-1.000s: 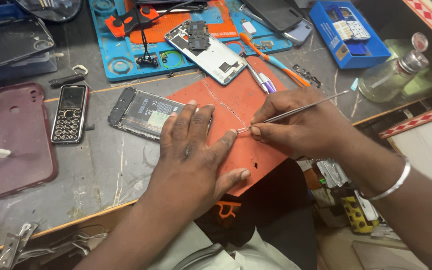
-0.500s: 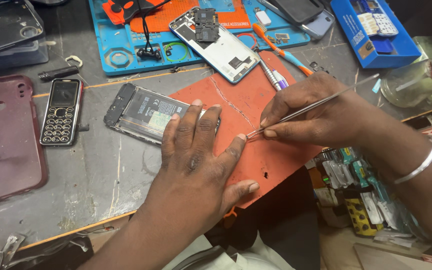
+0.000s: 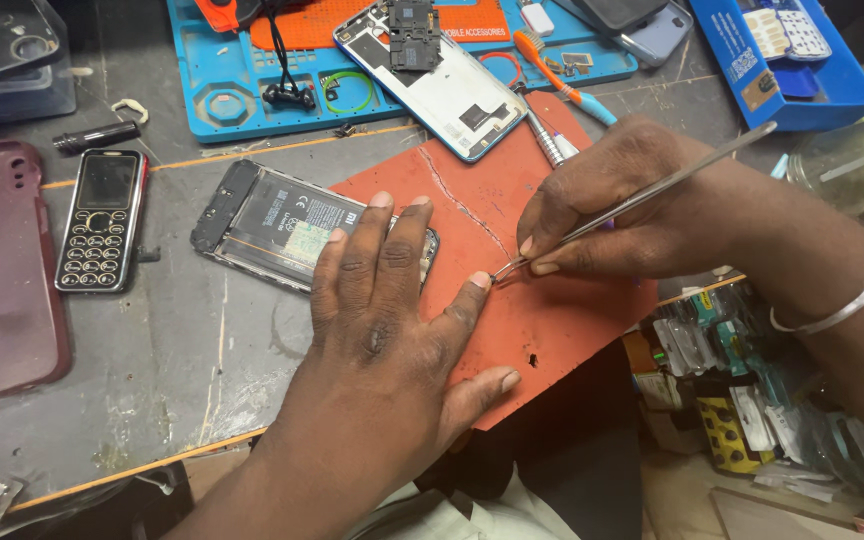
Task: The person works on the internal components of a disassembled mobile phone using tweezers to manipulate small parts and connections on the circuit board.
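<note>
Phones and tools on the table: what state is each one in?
Opened phone: back off, insides showing, under left hand.
White phone: back off, lying flat.
Keypad phone: whole, screen dark.
Tweezers: pinched in right hand, tips on the red mat.
Red mat: cracked.

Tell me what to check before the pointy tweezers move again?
1. Tweezers gripped firmly in the right hand: ok.
2. Tweezer tips at the left hand's index fingertip: ok.
3. A part caught in the tips: cannot tell, too small.
4. Left hand flat, fingers resting over the opened phone edge and red mat: ok.
5. Red mat sound: not ok, a crack runs across it and its corner hangs past the bench edge.
6. Other phone shell and toothbrush away from the tips: ok.
</note>
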